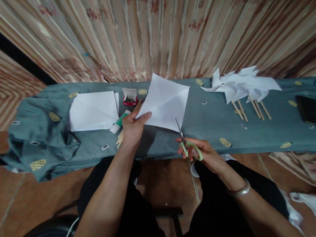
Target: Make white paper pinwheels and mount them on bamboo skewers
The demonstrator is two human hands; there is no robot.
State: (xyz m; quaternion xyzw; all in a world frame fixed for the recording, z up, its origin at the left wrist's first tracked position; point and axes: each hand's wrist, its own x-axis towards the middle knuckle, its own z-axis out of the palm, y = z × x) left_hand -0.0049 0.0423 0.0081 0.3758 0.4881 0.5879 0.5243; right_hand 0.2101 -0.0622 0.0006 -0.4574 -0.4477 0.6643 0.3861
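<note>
Two bare hands work over a long table covered with a grey-green cloth [204,126]. The left hand [134,128] pinches a white paper sheet [167,98] at its left corner, thumb on top and the other fingers mostly hidden beneath. The sheet is held at the middle of the table, one corner pointing to the far side and another to the near side. Faint crease lines show on it.

The right hand [200,151] grips scissors [198,152] with pale green handles, fingers curled around the loops. Their blades point to the far side, parted at the sheet's near corner; whether they touch the paper I cannot tell.

Left of the left hand lie a green and white tube [121,121] and some wooden sticks [119,139], partly covered by the hand. Beyond them stands an open red box [130,99] with small dark pieces inside. Farther left is a stack of white paper [94,110]. On the right, several white paper pinwheels [246,81] lie overlapping, sticks toward the near edge, and a dark phone [310,110] lies farther right.
</note>
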